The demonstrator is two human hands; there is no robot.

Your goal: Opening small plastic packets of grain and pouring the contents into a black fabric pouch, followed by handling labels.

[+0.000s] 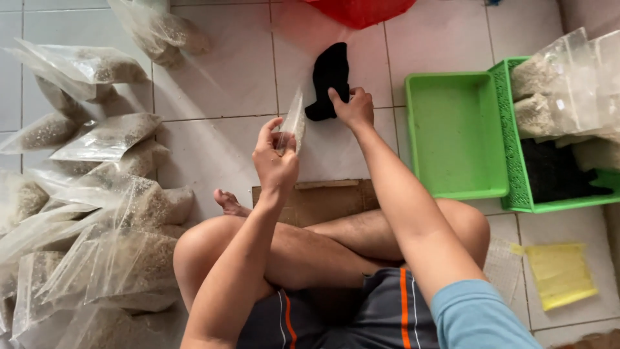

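Now the left hand (274, 161) holds a small clear bag (294, 123) while the right hand (354, 108) grips a black lump (329, 81) on the floor (219, 77).

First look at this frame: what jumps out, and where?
Centre frame, the left hand holds up a small clear plastic bag while the right hand grips a black cloth-like piece on the white tiled floor. A big heap of clear bags filled with grainy material fills the left side. On the right sit a bright green tray, bare inside, and a green basket with more filled bags.
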